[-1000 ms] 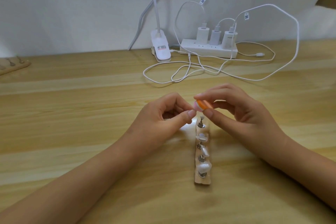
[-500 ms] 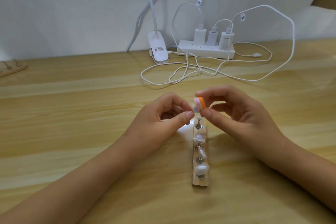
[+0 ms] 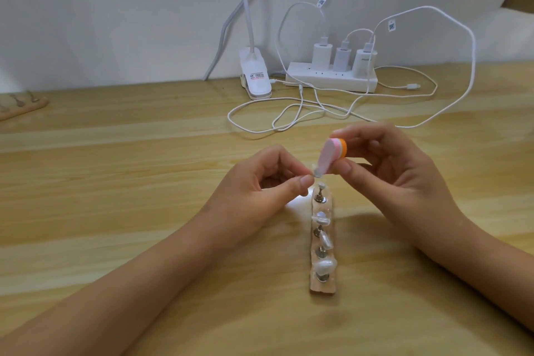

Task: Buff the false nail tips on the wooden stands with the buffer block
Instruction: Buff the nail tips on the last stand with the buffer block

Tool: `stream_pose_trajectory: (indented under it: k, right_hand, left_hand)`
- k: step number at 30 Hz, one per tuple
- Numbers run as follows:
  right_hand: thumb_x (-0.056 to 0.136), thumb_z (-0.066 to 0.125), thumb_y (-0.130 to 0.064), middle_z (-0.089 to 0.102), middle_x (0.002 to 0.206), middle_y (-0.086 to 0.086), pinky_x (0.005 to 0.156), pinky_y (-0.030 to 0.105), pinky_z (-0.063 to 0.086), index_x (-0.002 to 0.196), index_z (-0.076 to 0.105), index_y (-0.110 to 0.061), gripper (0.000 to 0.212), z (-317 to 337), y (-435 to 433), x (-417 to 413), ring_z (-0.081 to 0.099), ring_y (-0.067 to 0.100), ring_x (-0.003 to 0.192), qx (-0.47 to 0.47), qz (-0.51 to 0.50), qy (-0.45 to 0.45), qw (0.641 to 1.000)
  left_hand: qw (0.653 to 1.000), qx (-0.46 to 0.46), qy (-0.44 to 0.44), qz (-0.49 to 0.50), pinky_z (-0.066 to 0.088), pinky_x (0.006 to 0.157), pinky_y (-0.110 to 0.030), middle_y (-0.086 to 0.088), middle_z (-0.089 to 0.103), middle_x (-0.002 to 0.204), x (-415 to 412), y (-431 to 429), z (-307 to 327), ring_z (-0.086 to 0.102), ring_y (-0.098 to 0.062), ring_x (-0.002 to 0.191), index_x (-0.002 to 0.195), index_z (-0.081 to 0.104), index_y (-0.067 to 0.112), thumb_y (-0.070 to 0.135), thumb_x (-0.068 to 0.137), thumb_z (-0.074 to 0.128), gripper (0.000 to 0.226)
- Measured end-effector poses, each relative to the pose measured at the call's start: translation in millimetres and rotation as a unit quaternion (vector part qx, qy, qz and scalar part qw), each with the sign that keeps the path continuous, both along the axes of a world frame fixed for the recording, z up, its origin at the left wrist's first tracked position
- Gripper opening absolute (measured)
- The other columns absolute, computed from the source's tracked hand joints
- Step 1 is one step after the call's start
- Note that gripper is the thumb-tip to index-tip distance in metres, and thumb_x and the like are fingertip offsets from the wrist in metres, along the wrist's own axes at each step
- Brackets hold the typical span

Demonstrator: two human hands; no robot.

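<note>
Wooden table (image 3: 144, 182) boards are seen under the wooden stand (image 3: 322, 288). A nail tip (image 3: 315, 173) is pinched by the left hand (image 3: 260, 191) just above it. The buffer block (image 3: 419, 156) is gripped by the right hand (image 3: 398, 179) and looks to be touching the tip. Tiny, light and bendy, the tip is best held softly by its sides.

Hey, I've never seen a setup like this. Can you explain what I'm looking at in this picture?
There is no machine here. A camera worn on a person's head looks down at their two bare hands over a wooden table. The right hand pinches a small pink-and-orange buffer block at a clear nail tip, which the left hand seems to pinch. Below lies a wooden stand with other tips on metal pegs. Behind are a power strip, white cables and a lamp clip.
</note>
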State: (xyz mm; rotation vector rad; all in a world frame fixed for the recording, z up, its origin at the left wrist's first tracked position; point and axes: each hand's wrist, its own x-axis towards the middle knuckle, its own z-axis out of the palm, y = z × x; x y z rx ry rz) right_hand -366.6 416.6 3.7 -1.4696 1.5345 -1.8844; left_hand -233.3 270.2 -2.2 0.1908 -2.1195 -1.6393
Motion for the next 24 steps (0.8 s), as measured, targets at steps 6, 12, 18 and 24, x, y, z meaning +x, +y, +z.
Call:
stream_pose_trajectory:
  k: [6, 12, 18, 24]
  right_hand:
    - [0.089, 0.072, -0.034, 0.068, 0.105, 0.001, 0.089, 0.027, 0.054, 0.11, 0.066, -0.027, 0.023, 0, 0, 1, 0.067, 0.018, 0.1, 0.009, -0.02, 0.037, 0.999]
    - [0.092, 0.068, -0.021, 0.061, 0.107, 0.001, 0.088, 0.034, 0.053, 0.117, 0.067, -0.02, 0.025, -7, -1, -4, 0.063, 0.026, 0.103, 0.015, -0.049, 0.182, 0.982]
    - [0.093, 0.067, -0.014, 0.059, 0.11, -0.001, 0.088, 0.04, 0.054, 0.118, 0.066, -0.021, 0.026, -9, -2, -8, 0.061, 0.026, 0.108, 0.01, -0.055, 0.197, 0.979]
    - [0.092, 0.066, -0.013, 0.057, 0.109, 0.003, 0.091, 0.039, 0.053, 0.116, 0.066, -0.018, 0.024, -7, 0, -9, 0.061, 0.025, 0.107, 0.016, -0.067, 0.232, 0.97]
  left_hand:
    - [1.0, 0.01, 0.005, -0.009, 0.047, 0.076, -0.015, 0.007, 0.071, 0.077, 0, -1, 0, 0.065, -0.007, 0.079, 0.088, 0.066, 0.024, 0.025, 0.084, 0.067, 0.004]
    - [0.999, 0.029, 0.013, -0.016, 0.05, 0.081, -0.018, 0.004, 0.072, 0.081, 1, 0, 1, 0.067, -0.008, 0.083, 0.094, 0.065, 0.017, 0.026, 0.087, 0.066, 0.012]
    - [0.999, 0.036, 0.005, -0.021, 0.052, 0.082, -0.02, 0.004, 0.073, 0.08, 1, -1, 0, 0.068, -0.008, 0.083, 0.094, 0.067, 0.021, 0.025, 0.085, 0.068, 0.01]
    - [0.999, 0.027, -0.002, -0.03, 0.051, 0.082, -0.024, 0.004, 0.073, 0.079, 2, 0, 1, 0.068, -0.007, 0.08, 0.093, 0.066, 0.018, 0.021, 0.086, 0.063, 0.008]
